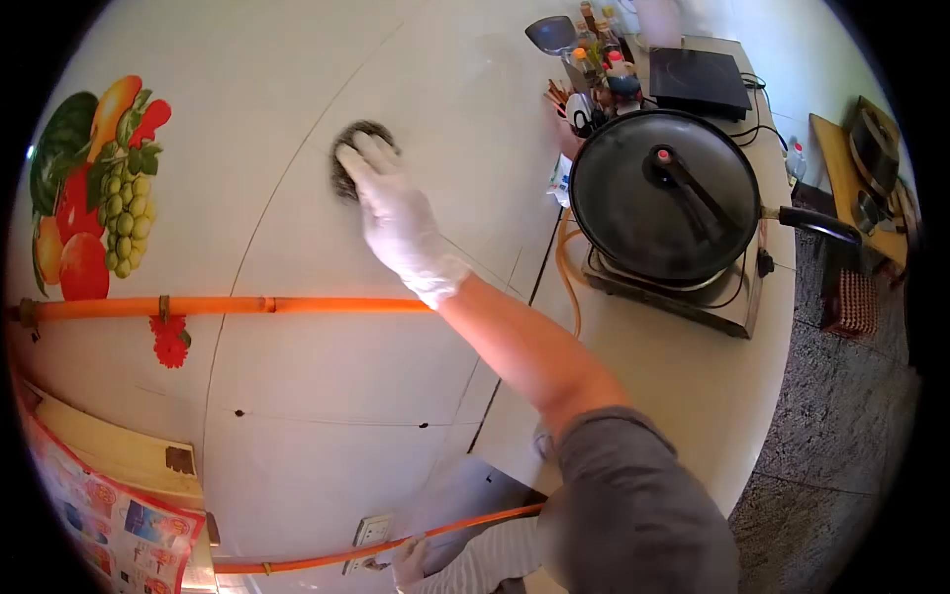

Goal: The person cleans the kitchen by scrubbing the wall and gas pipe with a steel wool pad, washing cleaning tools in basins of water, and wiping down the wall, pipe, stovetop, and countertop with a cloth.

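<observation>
Presently, the right hand, upper left, holds a scouring pad against the tiled wall, fingers partly curled; poster print, lower left, illegible.

Your one camera sits on your head and looks ahead and down at the wall, past your right hand. Your gray sleeve is very close, bottom right. The counter fills the right side; the floor is farther off, far right.

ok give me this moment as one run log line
right hand: gloved, holds dark scourer against wall | stove: lidded pan on top, handle away from wall | orange pipe: along wall
</observation>
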`<state>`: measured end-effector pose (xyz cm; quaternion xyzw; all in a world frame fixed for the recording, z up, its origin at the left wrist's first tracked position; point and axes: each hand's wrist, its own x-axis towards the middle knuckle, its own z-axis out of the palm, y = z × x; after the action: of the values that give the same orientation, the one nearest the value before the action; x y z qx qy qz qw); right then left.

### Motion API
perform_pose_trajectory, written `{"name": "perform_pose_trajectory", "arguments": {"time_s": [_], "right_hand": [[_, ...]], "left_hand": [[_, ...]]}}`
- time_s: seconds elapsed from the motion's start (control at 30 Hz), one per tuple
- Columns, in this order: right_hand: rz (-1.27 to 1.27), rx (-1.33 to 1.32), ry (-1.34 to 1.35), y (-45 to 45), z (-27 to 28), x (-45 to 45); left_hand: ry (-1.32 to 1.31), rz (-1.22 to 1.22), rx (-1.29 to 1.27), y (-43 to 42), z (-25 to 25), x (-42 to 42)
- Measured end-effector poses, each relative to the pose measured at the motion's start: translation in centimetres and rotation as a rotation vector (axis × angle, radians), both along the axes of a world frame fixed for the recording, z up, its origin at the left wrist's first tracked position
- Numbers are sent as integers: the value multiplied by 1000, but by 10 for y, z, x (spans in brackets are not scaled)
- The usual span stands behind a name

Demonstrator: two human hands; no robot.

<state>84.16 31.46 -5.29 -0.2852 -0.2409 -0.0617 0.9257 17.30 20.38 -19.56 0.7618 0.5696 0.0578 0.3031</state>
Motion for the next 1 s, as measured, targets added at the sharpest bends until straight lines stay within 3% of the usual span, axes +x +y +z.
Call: {"name": "perform_pose_trajectory", "arguments": {"time_s": [0.1, 0.13, 0.17, 0.2, 0.23, 0.27, 0.33, 0.37, 0.4, 0.43, 0.53, 0.57, 0.63, 0.7, 0.77, 0.83, 0.9, 1.0], "right_hand": [[-363, -173, -78, 2, 23, 9], [-480, -229, -116, 4, 29, 12], [-444, -379, 49, 16, -26, 20], [-212, -378, 245, 5, -62, 20], [24, -372, 442, -4, -97, 13], [-321, -616, 406, 20, -168, 3], [-677, -846, 363, 20, -169, -3], [-456, -734, 390, 25, -166, 1], [-234, -619, 414, 9, -126, 2], [-267, -709, 203, -13, -69, 11], [-486, -395, -205, -22, 78, 18], [-540, -400, -359, -29, 114, 11], [-520, -432, -314, -18, 114, 22], [-438, -503, -238, 1, 102, 28], [17, -72, 107, 16, 63, 49], [29, 46, 298, 17, -12, 69], [-387, -288, 165, 10, -58, 59], [-215, -334, 201, -10, -103, 32]], "left_hand": [[359, -647, 223, 36, -11, -32], [285, -506, 131, 29, -6, -23], [150, -248, -12, 22, -3, -13], [-12, 29, -141, 14, -2, 2], [-72, 136, -180, 6, 7, 21], [-83, 165, -194, 1, 14, 29], [-87, 187, -213, -3, 20, 39], [-86, 191, -221, -5, 23, 43], [-84, 198, -225, -7, 25, 45], [-79, 201, -228, -8, 28, 48], [-68, 195, -234, -7, 33, 62], [-60, 192, -236, -4, 35, 66], [-56, 185, -235, 0, 38, 76], [-48, 186, -238, 1, 39, 81], [-46, 191, -246, 4, 39, 84], [-41, 202, -258, 2, 39, 81], [-35, 211, -277, 1, 38, 81], [-31, 228, -292, -4, 39, 81]]}}
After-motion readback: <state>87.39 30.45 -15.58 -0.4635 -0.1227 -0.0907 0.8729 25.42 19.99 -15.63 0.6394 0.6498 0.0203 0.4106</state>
